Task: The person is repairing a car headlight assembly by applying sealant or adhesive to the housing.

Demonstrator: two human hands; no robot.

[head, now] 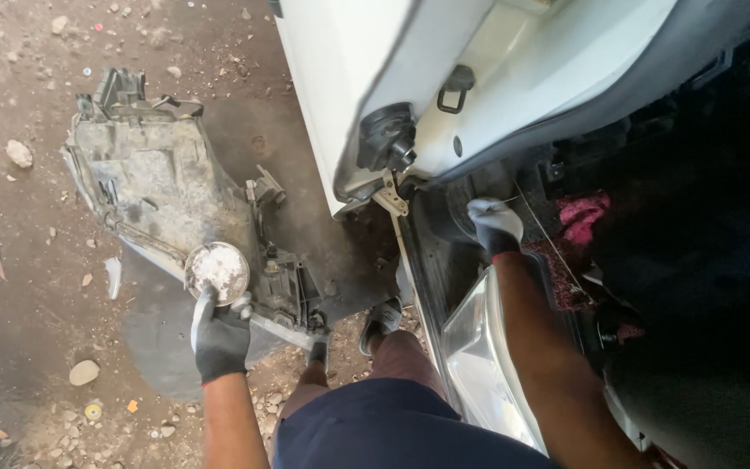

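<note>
My left hand (220, 337), in a black and grey glove, grips the lower edge of a round, dusty white cap (217, 270). The cap sits against the back of a dirty grey headlamp housing (154, 187) that lies on the dirt ground. My right hand (495, 224), also gloved, reaches into the dark gap under the front of a white car (514, 65); its fingers are curled and what they touch is hidden. A clear headlamp lens (479, 356) on the car lies just below my right forearm.
Stones and scraps litter the brown dirt ground (28, 287). A black clip part (385, 137) hangs at the white panel's lower edge. A pink rag (583, 215) lies inside the dark engine bay. My knees and shoes are at the bottom centre.
</note>
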